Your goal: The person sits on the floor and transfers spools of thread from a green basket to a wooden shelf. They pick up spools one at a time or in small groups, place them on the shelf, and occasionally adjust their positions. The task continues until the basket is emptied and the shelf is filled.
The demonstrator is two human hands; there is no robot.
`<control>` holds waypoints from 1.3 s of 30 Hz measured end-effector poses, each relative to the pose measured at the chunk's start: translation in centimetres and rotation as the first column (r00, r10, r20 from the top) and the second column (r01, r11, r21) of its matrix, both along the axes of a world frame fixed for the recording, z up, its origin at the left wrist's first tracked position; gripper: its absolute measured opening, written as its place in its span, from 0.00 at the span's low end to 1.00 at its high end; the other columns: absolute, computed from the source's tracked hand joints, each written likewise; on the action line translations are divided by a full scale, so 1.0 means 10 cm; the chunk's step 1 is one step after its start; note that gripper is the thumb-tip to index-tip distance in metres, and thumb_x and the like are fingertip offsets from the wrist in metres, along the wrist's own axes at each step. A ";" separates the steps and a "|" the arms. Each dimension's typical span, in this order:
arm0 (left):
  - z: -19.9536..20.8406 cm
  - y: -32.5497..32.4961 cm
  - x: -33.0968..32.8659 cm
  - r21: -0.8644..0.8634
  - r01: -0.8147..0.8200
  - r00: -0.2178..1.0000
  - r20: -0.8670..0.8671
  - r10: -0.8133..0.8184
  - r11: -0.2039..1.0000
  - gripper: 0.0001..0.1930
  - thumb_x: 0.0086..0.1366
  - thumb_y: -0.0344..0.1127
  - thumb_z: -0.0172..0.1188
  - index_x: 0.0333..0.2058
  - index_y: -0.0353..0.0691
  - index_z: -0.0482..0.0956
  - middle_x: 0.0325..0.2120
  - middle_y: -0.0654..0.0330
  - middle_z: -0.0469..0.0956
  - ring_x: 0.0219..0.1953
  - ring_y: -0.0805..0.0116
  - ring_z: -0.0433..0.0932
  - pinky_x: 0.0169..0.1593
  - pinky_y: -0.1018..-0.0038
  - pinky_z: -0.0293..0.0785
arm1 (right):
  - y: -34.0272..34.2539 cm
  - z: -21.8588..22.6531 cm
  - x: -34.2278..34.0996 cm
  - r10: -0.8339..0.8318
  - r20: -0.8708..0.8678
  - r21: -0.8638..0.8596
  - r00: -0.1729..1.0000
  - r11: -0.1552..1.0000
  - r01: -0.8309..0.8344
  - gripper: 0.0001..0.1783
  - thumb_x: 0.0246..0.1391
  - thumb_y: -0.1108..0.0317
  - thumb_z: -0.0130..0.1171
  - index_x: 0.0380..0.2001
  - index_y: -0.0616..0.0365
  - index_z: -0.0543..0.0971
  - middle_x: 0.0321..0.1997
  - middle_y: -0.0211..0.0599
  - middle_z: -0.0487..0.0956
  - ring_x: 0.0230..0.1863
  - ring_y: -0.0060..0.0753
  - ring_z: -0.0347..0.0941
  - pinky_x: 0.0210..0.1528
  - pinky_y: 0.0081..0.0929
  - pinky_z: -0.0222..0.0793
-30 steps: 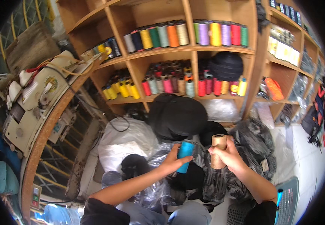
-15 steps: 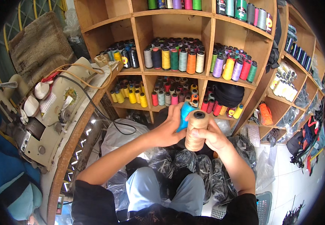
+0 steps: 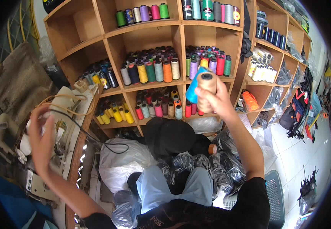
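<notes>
My right hand is raised in front of the shelves, its fingers closed round a tan thread spool. Pressed against that spool's left side is a blue thread spool, carried in the same hand; the grip on it is partly hidden. My left hand is stretched out over the cream sewing machine at the left. Its fingers are spread and curved, slightly smeared, with nothing visible in them. The hand covers part of the machine, and I cannot tell if it touches it.
A wooden shelf unit ahead holds many upright thread spools in its compartments. Black plastic-wrapped bundles and a white sack lie around my knees. A grey-green basket stands at the right. A black cable loops off the machine table.
My left hand has left the blue spool and swung left over the sewing machine. My right hand has risen with both spools. The view has shifted right and up.
</notes>
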State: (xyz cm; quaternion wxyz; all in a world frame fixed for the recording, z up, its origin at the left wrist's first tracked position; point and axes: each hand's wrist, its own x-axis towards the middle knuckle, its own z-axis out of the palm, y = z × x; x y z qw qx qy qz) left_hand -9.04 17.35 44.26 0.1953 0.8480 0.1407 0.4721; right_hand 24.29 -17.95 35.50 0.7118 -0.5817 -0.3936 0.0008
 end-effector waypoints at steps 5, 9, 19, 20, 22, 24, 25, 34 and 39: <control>-0.45 0.04 -0.81 -0.146 -0.183 0.869 0.439 0.229 0.972 0.13 0.71 0.31 0.59 0.51 0.32 0.75 0.43 0.57 0.78 0.45 0.71 0.76 0.52 0.73 0.72 | 0.24 0.53 0.41 -0.143 0.213 0.112 0.967 0.986 0.121 0.19 0.54 0.68 0.70 0.46 0.58 0.75 0.38 0.27 0.78 0.36 0.18 0.74 0.40 0.22 0.72; -0.68 0.14 -1.05 0.253 -0.724 0.679 0.429 0.596 0.642 0.11 0.73 0.30 0.57 0.50 0.32 0.78 0.44 0.57 0.79 0.47 0.69 0.76 0.53 0.73 0.73 | 0.62 1.06 0.75 -0.124 0.324 0.195 0.938 0.979 0.063 0.19 0.52 0.67 0.72 0.44 0.60 0.76 0.33 0.27 0.78 0.29 0.15 0.73 0.32 0.19 0.71; -0.95 0.08 0.20 0.205 -0.605 0.684 0.628 0.371 0.769 0.09 0.69 0.30 0.60 0.45 0.33 0.77 0.40 0.56 0.78 0.41 0.66 0.76 0.48 0.71 0.74 | 1.61 1.91 1.42 -0.343 0.481 0.368 0.807 0.914 0.169 0.23 0.43 0.60 0.72 0.43 0.57 0.79 0.35 0.40 0.78 0.31 0.31 0.76 0.33 0.31 0.73; -0.92 0.07 0.38 0.171 -0.473 0.719 0.643 0.266 0.864 0.09 0.70 0.26 0.59 0.47 0.31 0.76 0.42 0.54 0.78 0.43 0.67 0.76 0.51 0.73 0.74 | 1.71 2.04 1.39 -0.225 0.438 0.362 0.870 0.931 0.059 0.21 0.45 0.66 0.69 0.44 0.57 0.77 0.31 0.38 0.77 0.27 0.30 0.74 0.27 0.30 0.70; -0.51 0.07 1.16 0.094 -0.333 0.692 0.700 0.176 0.938 0.06 0.66 0.23 0.59 0.41 0.30 0.76 0.36 0.54 0.77 0.41 0.66 0.76 0.49 0.71 0.74 | 2.02 2.25 1.37 -0.098 0.421 0.360 0.902 0.930 -0.067 0.18 0.49 0.71 0.66 0.45 0.57 0.75 0.27 0.35 0.75 0.20 0.26 0.70 0.19 0.27 0.65; -0.08 0.22 2.23 0.145 -0.007 0.770 0.632 -0.088 0.989 0.09 0.65 0.23 0.61 0.44 0.32 0.77 0.39 0.58 0.78 0.42 0.71 0.76 0.49 0.75 0.73 | 2.11 2.35 1.66 -0.167 0.447 0.368 0.879 0.930 -0.011 0.17 0.52 0.71 0.66 0.45 0.59 0.75 0.23 0.31 0.76 0.14 0.20 0.66 0.13 0.22 0.59; 0.13 0.28 2.80 0.088 0.223 0.767 0.599 -0.231 0.971 0.11 0.65 0.25 0.63 0.46 0.34 0.78 0.40 0.60 0.79 0.42 0.73 0.77 0.48 0.76 0.73 | 2.11 2.37 1.84 -0.161 0.428 0.295 0.889 0.955 0.031 0.17 0.51 0.70 0.66 0.45 0.59 0.76 0.24 0.31 0.76 0.15 0.20 0.67 0.15 0.23 0.61; 2.12 0.90 5.24 -0.022 0.574 0.816 -0.071 -0.574 0.818 0.53 0.47 0.44 0.70 0.69 0.31 0.54 0.62 0.39 0.67 0.65 0.51 0.67 0.66 0.61 0.63 | 2.86 3.35 2.67 0.155 0.357 -0.251 0.921 0.966 -0.065 0.25 0.43 0.56 0.70 0.43 0.58 0.79 0.37 0.37 0.81 0.35 0.28 0.78 0.36 0.27 0.76; 2.30 0.95 5.59 -0.220 0.571 0.780 -0.156 -0.606 0.791 0.61 0.38 0.39 0.71 0.72 0.40 0.46 0.65 0.44 0.62 0.64 0.49 0.65 0.63 0.56 0.67 | 2.90 3.47 3.07 0.258 0.164 -0.255 0.952 0.943 -0.212 0.24 0.46 0.56 0.69 0.43 0.60 0.78 0.39 0.38 0.82 0.37 0.28 0.80 0.38 0.27 0.80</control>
